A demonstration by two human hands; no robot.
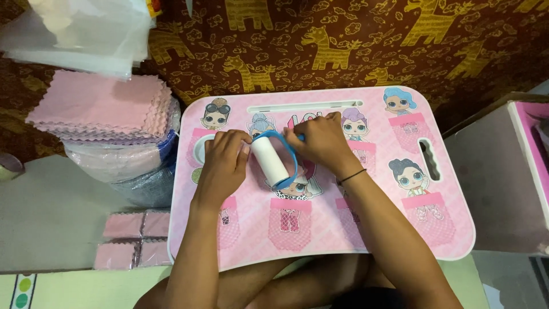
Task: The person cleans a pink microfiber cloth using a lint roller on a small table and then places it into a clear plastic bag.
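White roll [269, 161] in a blue frame [289, 163], gripped by both hands.

Small clear packets of pink cloths [136, 239] (four, bottom left), clear plastic bags [80, 31] top left

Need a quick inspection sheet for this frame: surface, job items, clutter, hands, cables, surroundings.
Surface: pink lap desk printed with cartoon dolls, with a slot along its far edge and a handle cut-out at right.
Job's things: white roll lying on the desk, with a blue band looped around it.
Clutter: stack of pink zigzag-edged cloths on plastic-wrapped bundles; four small packed pink cloths at lower left.
Grippers: left hand grips the roll's end; right hand pinches the blue band.
Cables: nothing seen.
Surroundings: brown giraffe-patterned fabric, clear plastic bags at top left, grey box at right.
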